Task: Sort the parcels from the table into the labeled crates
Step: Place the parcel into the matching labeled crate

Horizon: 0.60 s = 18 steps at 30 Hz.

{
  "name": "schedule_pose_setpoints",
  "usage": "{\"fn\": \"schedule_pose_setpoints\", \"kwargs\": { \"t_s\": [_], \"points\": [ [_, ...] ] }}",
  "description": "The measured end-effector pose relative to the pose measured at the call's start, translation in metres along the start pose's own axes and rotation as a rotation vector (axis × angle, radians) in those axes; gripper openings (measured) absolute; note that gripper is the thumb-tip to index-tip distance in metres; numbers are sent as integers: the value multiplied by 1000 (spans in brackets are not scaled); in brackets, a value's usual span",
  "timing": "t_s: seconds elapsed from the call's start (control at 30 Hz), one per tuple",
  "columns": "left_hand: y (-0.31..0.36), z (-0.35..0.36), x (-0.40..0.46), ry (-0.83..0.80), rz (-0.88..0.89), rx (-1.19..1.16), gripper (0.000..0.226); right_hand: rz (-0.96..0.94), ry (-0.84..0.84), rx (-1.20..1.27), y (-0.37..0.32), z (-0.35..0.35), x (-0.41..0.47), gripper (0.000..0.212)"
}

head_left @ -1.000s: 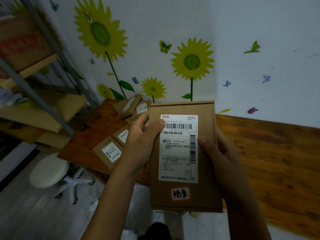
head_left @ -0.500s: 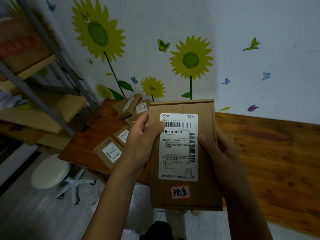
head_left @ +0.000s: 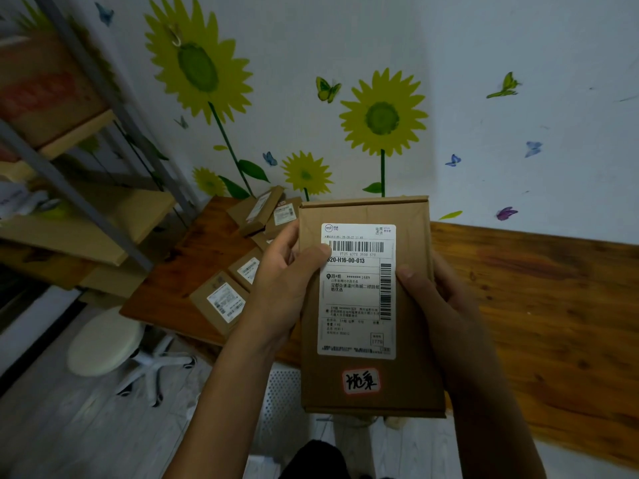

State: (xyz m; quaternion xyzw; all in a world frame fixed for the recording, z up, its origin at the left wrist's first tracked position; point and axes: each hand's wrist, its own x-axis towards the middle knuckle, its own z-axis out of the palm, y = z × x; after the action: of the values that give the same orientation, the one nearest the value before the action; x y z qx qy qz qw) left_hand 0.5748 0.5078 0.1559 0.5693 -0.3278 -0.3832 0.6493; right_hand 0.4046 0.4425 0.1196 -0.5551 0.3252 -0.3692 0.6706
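I hold a flat brown cardboard parcel upright in front of me, its white shipping label and a small handwritten sticker facing me. My left hand grips its left edge, thumb on the label's barcode. My right hand grips the right edge, thumb beside the label. Several more small labelled parcels lie on the wooden table behind my left hand. No crates are in view.
A metal shelving rack with wooden boards and cartons stands at the left. A white swivel stool sits on the floor below the table's corner. A wooden surface stretches to the right along the sunflower-decorated wall.
The parcel and both hands stay almost still; the view shifted only slightly.
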Motion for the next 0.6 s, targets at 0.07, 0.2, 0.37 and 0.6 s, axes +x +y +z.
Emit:
{"fn": "schedule_pose_setpoints", "kwargs": {
  "t_s": [0.07,0.2,0.37,0.6],
  "points": [
    [0,0,-1,-11,0,-3,32,3,2,5,0,0,-1,47],
    [-1,-1,-3,-23,8,4,30,8,-7,12,0,0,-2,48],
    [-4,-3,-6,-34,19,11,33,5,-9,27,0,0,-5,49],
    [-5,-4,-7,-74,45,-20,37,9,-6,23,0,-1,-7,45]
  ]
}}
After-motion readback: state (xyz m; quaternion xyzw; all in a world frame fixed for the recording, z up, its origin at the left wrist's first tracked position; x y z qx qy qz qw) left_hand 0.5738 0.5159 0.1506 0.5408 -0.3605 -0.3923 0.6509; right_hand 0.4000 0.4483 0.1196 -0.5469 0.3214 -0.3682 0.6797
